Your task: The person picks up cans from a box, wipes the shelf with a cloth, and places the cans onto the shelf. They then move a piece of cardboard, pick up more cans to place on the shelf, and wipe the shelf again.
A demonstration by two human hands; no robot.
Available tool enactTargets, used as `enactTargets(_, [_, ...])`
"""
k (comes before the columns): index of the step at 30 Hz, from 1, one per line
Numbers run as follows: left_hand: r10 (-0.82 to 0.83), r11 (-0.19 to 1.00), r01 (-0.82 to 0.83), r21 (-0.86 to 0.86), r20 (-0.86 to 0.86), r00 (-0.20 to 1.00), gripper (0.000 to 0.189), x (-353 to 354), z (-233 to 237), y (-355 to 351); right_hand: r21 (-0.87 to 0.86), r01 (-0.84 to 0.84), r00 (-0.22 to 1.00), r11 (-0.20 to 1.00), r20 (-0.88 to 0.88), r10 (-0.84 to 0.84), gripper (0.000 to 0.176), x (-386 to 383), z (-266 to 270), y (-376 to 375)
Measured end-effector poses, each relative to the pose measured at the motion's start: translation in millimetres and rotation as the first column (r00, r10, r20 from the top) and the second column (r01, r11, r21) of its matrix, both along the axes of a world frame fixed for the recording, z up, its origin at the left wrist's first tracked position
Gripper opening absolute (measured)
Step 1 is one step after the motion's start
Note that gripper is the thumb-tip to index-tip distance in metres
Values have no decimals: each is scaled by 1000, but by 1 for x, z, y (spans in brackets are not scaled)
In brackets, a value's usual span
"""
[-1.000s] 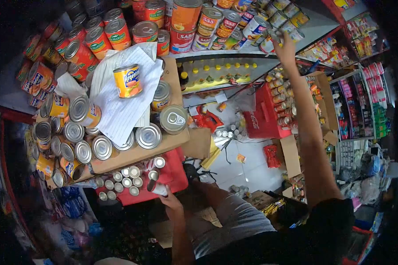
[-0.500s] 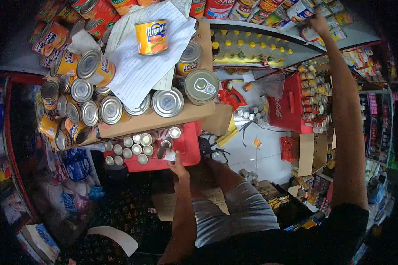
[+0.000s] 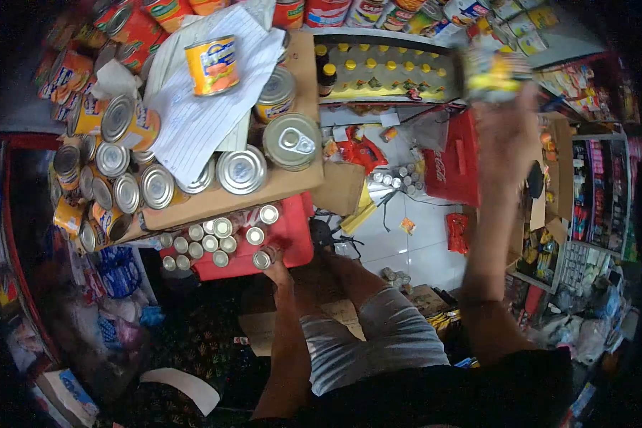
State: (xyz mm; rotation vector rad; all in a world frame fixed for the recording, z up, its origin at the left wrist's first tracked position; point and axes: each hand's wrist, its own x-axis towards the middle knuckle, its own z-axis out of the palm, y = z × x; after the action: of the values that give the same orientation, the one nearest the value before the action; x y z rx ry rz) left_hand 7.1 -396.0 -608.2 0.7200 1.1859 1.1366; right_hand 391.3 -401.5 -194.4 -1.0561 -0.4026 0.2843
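Note:
My left hand [image 3: 279,270] is wrapped round a small can [image 3: 262,260] that stands at the front edge of a red surface [image 3: 296,239]. Several similar small cans [image 3: 222,227] with pale metal lids stand just to its left and behind it. On the right, my right hand [image 3: 510,125] is raised and smeared by motion. Its fingers are round a blurred can [image 3: 493,77] with a yellow and green label, held in front of the upper shelf. The lettering on that can is unreadable.
A cardboard-topped stand [image 3: 292,182] at left bears stacked cans, lined paper [image 3: 192,128] and an orange Argentina can [image 3: 212,65]. Yellow-capped bottles [image 3: 381,68] line the back shelf. A red crate [image 3: 455,160] and several loose cans [image 3: 399,177] are on the tiled floor.
My right hand has come down and left from the upper right shelf with a can in it. My left hand has lowered its can from tilted to upright. The view has shifted right.

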Motion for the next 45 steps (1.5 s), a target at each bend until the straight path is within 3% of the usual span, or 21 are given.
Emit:
enactTargets(1, [-106,993,109,34,-82,991,35,-11,-20,3,29,-299,931,954,-211,299,34,-15,-16,-3])
enactTargets(4, [-176,968,218,123,-283,943,33,-15,-33,4,239,-373,598,896,-676,430,38,-59,-38,29])
enactTargets(7, [-55,924,273,269,-612,789,32,-30,-32,5,281,-407,517,869,-713,473,45,-68,-50,32])
enactTargets(9, [48,875,345,340,-769,638,31,-33,-33,8,492,-334,300,804,-753,586,50,-70,-43,32])
enactTargets(11, [165,815,427,392,-863,477,30,-23,-36,11,503,-352,294,789,-741,604,51,-71,-40,32])
enactTargets(12, [165,815,420,398,-856,490,30,-15,-37,10,511,-365,285,778,-734,616,52,-71,-38,31])
enactTargets(14, [100,974,16,226,-492,865,40,-11,-55,3,443,-385,351,809,-741,573,52,-73,-34,31])
enactTargets(16, [31,975,83,206,-500,866,55,-19,-77,6,430,-357,370,830,-751,548,51,-74,-32,32])
enactTargets(17, [117,993,-116,26,-44,992,61,-22,-83,7,423,-338,364,841,-765,531,50,-73,-34,30])
enactTargets(18, [281,952,-206,-224,389,877,67,-23,-89,5,419,-342,365,841,-765,530,50,-72,-34,31])
enactTargets(19, [194,979,-189,-71,80,978,66,-18,-93,0,426,-350,358,834,-762,540,50,-73,-34,32])
enactTargets(22, [-43,976,88,199,-220,974,70,-25,-98,5,432,-358,340,828,-765,547,49,-73,-36,33])
enactTargets(23, [-42,977,86,196,-219,975,70,-24,-98,4,433,-358,333,827,-768,547,49,-72,-36,33])
enactTargets(25, [251,957,-200,-211,253,934,69,-23,-100,2,496,-322,292,807,-758,583,45,-70,-41,32])
enactTargets(26, [252,956,-200,-213,254,934,69,-25,-103,1,559,-281,254,780,-741,622,42,-69,-43,32])
enactTargets(27, [58,998,-59,-3,-126,990,66,-28,-106,2,557,-281,255,781,-741,621,42,-68,-44,32])
enactTargets(28, [-68,978,158,134,-515,854,64,-31,-110,2,576,-288,239,765,-731,639,42,-67,-44,32])
enactTargets(31, [-4,959,213,189,-738,675,60,-19,-70,0,501,-337,300,797,-745,595,44,-69,-38,36])
enactTargets(37, [36,994,-10,107,-238,970,70,-22,-93,-4,387,-344,382,855,-774,504,48,-73,-35,41])
enactTargets(43, [69,998,-70,-1,-123,990,64,-24,-88,-34,373,-344,397,861,-773,494,47,-73,-37,42])
enactTargets(45, [22,991,-19,-136,24,999,59,-60,-22,-87,363,-336,407,869,-776,481,47,-74,-37,41])
